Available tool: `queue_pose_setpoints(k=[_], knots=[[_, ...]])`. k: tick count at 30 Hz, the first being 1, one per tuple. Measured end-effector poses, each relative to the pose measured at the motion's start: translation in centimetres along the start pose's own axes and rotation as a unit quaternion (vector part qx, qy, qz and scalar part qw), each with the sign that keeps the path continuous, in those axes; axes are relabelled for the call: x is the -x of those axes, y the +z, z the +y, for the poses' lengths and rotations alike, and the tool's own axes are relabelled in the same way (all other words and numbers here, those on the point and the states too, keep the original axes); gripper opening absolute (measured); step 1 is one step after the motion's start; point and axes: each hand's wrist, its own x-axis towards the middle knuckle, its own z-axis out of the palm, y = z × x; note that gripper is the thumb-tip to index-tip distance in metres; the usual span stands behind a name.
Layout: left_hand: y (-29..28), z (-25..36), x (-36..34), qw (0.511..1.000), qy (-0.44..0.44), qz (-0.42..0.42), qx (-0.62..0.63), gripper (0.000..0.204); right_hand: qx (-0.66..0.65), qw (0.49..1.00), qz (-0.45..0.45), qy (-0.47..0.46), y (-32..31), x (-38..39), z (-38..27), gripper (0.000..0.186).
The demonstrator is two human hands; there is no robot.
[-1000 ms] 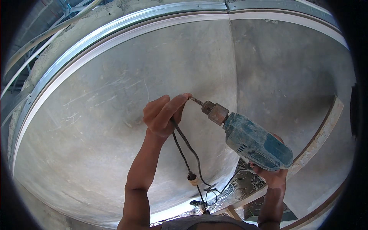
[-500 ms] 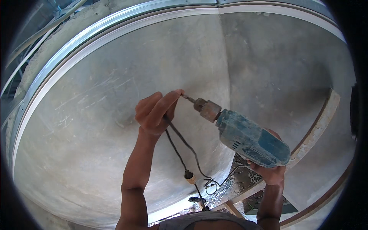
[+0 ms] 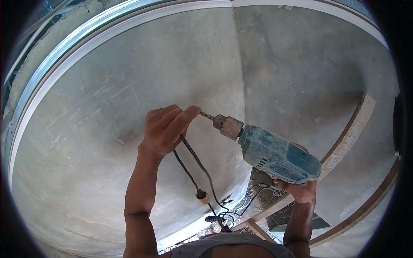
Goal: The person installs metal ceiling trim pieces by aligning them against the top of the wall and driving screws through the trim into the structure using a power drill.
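My right hand point(image 3: 301, 190) grips a dusty teal power drill point(image 3: 275, 151) by its handle, which the drill's body mostly hides. The drill points to the upper left. From its rusty chuck point(image 3: 228, 127) sticks a drill bit point(image 3: 207, 116). At the bit's tip are the thumb and forefinger of my left hand point(image 3: 168, 129), pinched together. A black cable point(image 3: 198, 161) hangs in a loop from the curled fingers of that same hand. Lower down, a light brown connector point(image 3: 202, 196) sits on the cord.
Smooth grey walls point(image 3: 99, 142) meet at a corner seam, with metal and white trim point(image 3: 129, 23) along the top. A wooden board point(image 3: 348, 131) leans at the right. Tangled thin wires point(image 3: 251, 200) and wooden framing point(image 3: 258, 230) lie below, near my body.
Both hands and the drill have shifted slightly left in view, as have the walls and trim. The connector on the cord hangs further left. Both grips look the same.
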Motion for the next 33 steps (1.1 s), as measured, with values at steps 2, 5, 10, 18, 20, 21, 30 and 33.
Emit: queue_pose_setpoints(k=[2, 5, 10, 18, 20, 21, 30, 33], knots=[[0.2, 0.4, 0.2, 1.000, -0.003, 0.006, -0.004, 0.047, 0.038, 0.999, 0.024, -0.002, 0.1, 0.3, 0.3, 0.079], [0.6, 0.9, 0.0, 0.999, -0.010, 0.047, -0.012, 0.039, 0.039, 0.999, 0.016, 0.016, -1.3, 1.1, 1.3, 0.075], [2.7, 4.9, -0.1, 0.964, -0.235, 0.123, -0.026, 0.032, 0.031, 0.993, -0.076, -0.090, -1.2, 0.3, 4.2, 0.064], [7.4, 11.3, 3.6, 0.377, -0.531, 0.238, 0.720, 0.074, 0.268, 0.956, 0.004, -0.122, -0.2, 0.0, 8.1, 0.090], [7.2, 12.3, 5.1, 0.467, -0.556, 0.193, 0.660, 0.083, 0.607, 0.751, -0.023, -0.257, 0.4, -0.6, 9.8, 0.077], [7.1, 12.3, 5.6, 0.551, -0.572, 0.138, 0.592, 0.092, 0.616, 0.745, -0.023, -0.255, 0.7, -0.6, 10.9, 0.077], [5.8, 12.6, 10.3, 0.402, -0.630, 0.241, 0.619, 0.073, 0.458, 0.823, -0.289, -0.173, 1.3, -2.5, 14.1, 0.091], [7.1, 13.4, 14.2, 0.475, -0.617, 0.248, 0.576, 0.074, 0.558, 0.704, -0.439, -0.026, 4.6, -7.2, 7.8, 0.097]])
